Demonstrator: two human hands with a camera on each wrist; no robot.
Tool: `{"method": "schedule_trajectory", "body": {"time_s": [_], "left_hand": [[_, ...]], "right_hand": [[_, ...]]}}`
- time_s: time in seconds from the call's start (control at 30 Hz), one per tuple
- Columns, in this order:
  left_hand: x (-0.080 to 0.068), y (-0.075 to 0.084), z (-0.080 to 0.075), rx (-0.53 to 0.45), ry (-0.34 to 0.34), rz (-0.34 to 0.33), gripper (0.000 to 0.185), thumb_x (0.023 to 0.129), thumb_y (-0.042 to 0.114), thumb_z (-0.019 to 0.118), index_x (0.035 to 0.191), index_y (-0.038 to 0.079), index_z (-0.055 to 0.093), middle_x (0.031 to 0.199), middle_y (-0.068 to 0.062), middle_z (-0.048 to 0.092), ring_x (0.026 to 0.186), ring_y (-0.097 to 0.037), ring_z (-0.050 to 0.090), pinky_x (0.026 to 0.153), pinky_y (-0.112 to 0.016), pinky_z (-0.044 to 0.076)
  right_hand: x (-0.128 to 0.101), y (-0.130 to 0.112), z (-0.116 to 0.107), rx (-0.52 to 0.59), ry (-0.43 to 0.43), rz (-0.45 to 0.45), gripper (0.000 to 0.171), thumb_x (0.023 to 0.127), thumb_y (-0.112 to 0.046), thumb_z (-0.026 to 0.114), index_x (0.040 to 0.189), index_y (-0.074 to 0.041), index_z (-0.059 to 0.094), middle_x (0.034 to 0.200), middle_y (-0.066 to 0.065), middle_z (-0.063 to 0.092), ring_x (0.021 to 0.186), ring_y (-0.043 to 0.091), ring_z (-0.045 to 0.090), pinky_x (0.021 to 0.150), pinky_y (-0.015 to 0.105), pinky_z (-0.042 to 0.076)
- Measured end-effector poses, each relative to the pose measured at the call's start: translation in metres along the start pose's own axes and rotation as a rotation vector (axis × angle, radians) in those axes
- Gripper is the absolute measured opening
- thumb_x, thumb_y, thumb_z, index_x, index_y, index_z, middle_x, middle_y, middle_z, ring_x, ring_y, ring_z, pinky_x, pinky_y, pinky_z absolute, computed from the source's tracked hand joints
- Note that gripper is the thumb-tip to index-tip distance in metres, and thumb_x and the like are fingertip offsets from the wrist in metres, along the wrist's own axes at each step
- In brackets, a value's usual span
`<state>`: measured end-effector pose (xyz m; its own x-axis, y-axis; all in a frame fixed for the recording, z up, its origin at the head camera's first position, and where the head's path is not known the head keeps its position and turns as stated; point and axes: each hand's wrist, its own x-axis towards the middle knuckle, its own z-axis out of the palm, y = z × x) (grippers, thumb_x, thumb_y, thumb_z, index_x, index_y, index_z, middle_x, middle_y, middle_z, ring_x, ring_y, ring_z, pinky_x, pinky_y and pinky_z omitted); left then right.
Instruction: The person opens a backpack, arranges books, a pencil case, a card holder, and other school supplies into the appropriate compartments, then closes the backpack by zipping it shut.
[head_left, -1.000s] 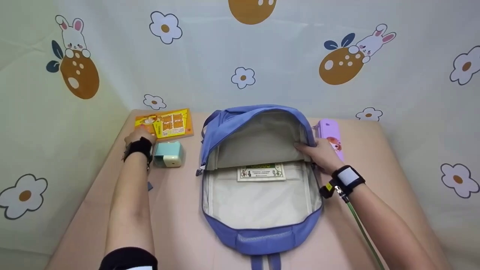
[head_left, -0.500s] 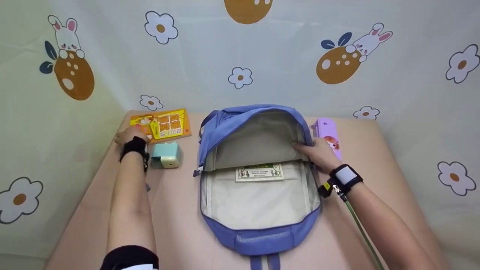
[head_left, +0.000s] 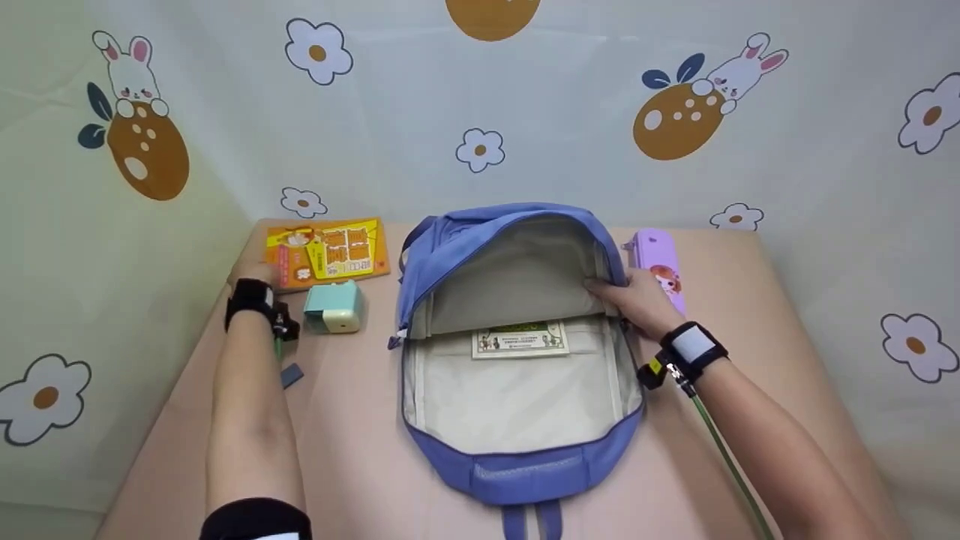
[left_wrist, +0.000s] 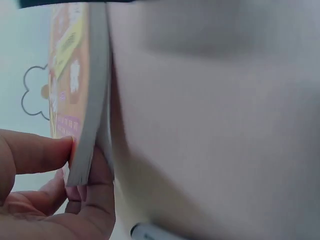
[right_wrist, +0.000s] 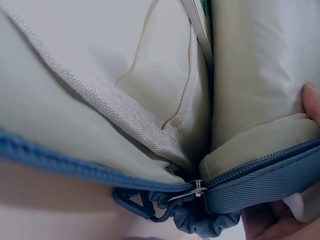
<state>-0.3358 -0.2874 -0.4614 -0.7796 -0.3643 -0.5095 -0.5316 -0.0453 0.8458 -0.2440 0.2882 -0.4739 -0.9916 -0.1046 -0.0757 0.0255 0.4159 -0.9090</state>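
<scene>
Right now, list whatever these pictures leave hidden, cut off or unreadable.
- Left hand: in the head view, its fingers are hidden behind the wrist strap; only the left wrist view shows them pinching the orange book.
- Label inside the blue backpack: print too small to read in the head view.
- Purple pencil case: near end hidden by the right hand.
- Backpack straps: cut off by the bottom edge.

Child's home study corner: cartoon bunny backdrop (head_left: pixel 480 112), pink table (head_left: pixel 360 450)
</scene>
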Motion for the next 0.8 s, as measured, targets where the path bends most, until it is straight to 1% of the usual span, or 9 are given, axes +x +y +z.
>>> {"method": "schedule_trajectory", "body": {"time_s": [0.07, 0.17, 0.2, 0.3, 0.43, 0.53, 0.67, 0.73, 0.8], "left_hand": [[-0.002, 0.002, -0.003, 0.042, -0.020, 0.039, 0.086, 0.087, -0.017, 0.050, 0.163, 0.016, 0.026, 0.158, -0.012, 0.043, 0.130, -0.020, 0.053, 0.097, -0.023, 0.050], [-0.001, 0.000, -0.006, 0.218, 0.012, 0.130, 0.083, 0.082, -0.015, 0.047, 0.160, 0.008, 0.031, 0.157, -0.018, 0.042, 0.117, -0.019, 0.054, 0.087, -0.015, 0.046], [-0.003, 0.000, -0.006, 0.194, 0.010, 0.134, 0.083, 0.081, -0.015, 0.047, 0.160, 0.009, 0.033, 0.156, -0.018, 0.044, 0.113, -0.018, 0.055, 0.086, -0.015, 0.047], [-0.006, 0.002, -0.005, -0.030, -0.072, 0.111, 0.090, 0.080, -0.022, 0.045, 0.159, 0.019, 0.037, 0.156, -0.011, 0.046, 0.116, -0.018, 0.061, 0.093, -0.021, 0.051], [0.000, 0.003, -0.005, -0.016, -0.073, 0.087, 0.081, 0.086, -0.019, 0.048, 0.158, 0.017, 0.039, 0.149, -0.008, 0.051, 0.116, -0.018, 0.060, 0.094, -0.022, 0.051], [0.011, 0.002, -0.007, 0.136, -0.040, 0.061, 0.073, 0.093, -0.009, 0.053, 0.160, 0.011, 0.034, 0.140, -0.010, 0.054, 0.107, -0.016, 0.059, 0.090, -0.020, 0.051], [0.018, 0.006, -0.006, -0.011, -0.105, -0.042, 0.069, 0.099, -0.007, 0.052, 0.161, 0.015, 0.031, 0.125, -0.007, 0.061, 0.105, -0.018, 0.066, 0.093, -0.026, 0.055], [0.016, 0.009, -0.005, -0.045, -0.107, -0.066, 0.062, 0.101, -0.004, 0.051, 0.159, 0.010, 0.034, 0.111, -0.004, 0.064, 0.096, -0.016, 0.069, 0.088, -0.025, 0.056], [0.012, 0.012, -0.004, -0.033, -0.130, -0.067, 0.058, 0.104, 0.001, 0.048, 0.159, 0.008, 0.033, 0.098, -0.002, 0.065, 0.086, -0.014, 0.070, 0.085, -0.025, 0.057]], "right_hand": [[0.000, 0.000, 0.000, 0.001, -0.006, -0.002, 0.043, 0.089, -0.044, 0.079, 0.100, -0.003, 0.070, 0.088, 0.013, 0.070, 0.070, 0.023, 0.060, 0.052, 0.026, 0.039], [0.000, 0.000, 0.000, 0.007, -0.007, 0.002, 0.043, 0.089, -0.043, 0.079, 0.104, -0.003, 0.071, 0.092, 0.013, 0.071, 0.073, 0.023, 0.062, 0.054, 0.026, 0.042], [0.000, 0.000, 0.000, 0.008, -0.007, 0.005, 0.043, 0.089, -0.043, 0.079, 0.105, -0.003, 0.071, 0.092, 0.013, 0.072, 0.073, 0.023, 0.063, 0.055, 0.027, 0.043], [-0.001, 0.000, 0.000, 0.012, -0.005, 0.011, 0.043, 0.089, -0.042, 0.080, 0.105, -0.003, 0.072, 0.092, 0.014, 0.072, 0.074, 0.024, 0.064, 0.056, 0.028, 0.045], [-0.001, -0.001, 0.001, 0.014, -0.010, 0.003, 0.043, 0.089, -0.041, 0.079, 0.106, -0.003, 0.071, 0.097, 0.013, 0.074, 0.079, 0.025, 0.066, 0.060, 0.031, 0.050], [-0.002, 0.000, 0.001, 0.016, -0.017, -0.004, 0.043, 0.090, -0.041, 0.079, 0.109, -0.004, 0.072, 0.102, 0.013, 0.075, 0.084, 0.026, 0.068, 0.064, 0.033, 0.052], [-0.002, 0.000, 0.001, 0.019, -0.015, -0.006, 0.043, 0.089, -0.041, 0.079, 0.109, -0.003, 0.072, 0.102, 0.013, 0.074, 0.084, 0.027, 0.068, 0.064, 0.033, 0.051], [-0.002, 0.000, 0.001, 0.019, -0.010, -0.006, 0.043, 0.089, -0.040, 0.080, 0.109, -0.003, 0.072, 0.101, 0.013, 0.074, 0.084, 0.026, 0.067, 0.063, 0.032, 0.051], [-0.001, 0.000, 0.002, 0.018, -0.001, 0.002, 0.043, 0.088, -0.041, 0.080, 0.106, -0.003, 0.071, 0.097, 0.012, 0.073, 0.082, 0.024, 0.066, 0.062, 0.030, 0.050]]}}
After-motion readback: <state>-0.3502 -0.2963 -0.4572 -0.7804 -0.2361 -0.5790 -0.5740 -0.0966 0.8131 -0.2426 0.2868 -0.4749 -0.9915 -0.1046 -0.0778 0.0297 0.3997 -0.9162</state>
